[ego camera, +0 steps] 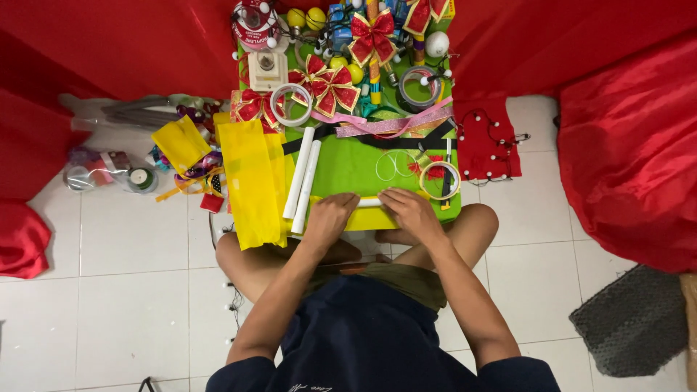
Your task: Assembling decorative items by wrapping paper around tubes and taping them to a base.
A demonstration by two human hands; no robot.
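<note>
Hands first: left hand and right hand both press flat, fingers curled, on a white tube lying over yellow paper at the near edge of the green board. Two more white rolls sit just left, yellow sheets beyond, red-gold bows further back.

Two white paper rolls, four red-and-gold bows, two tape rings, two yellow balls

Both hands cover most of the white roll and yellow sheet beneath them
</note>
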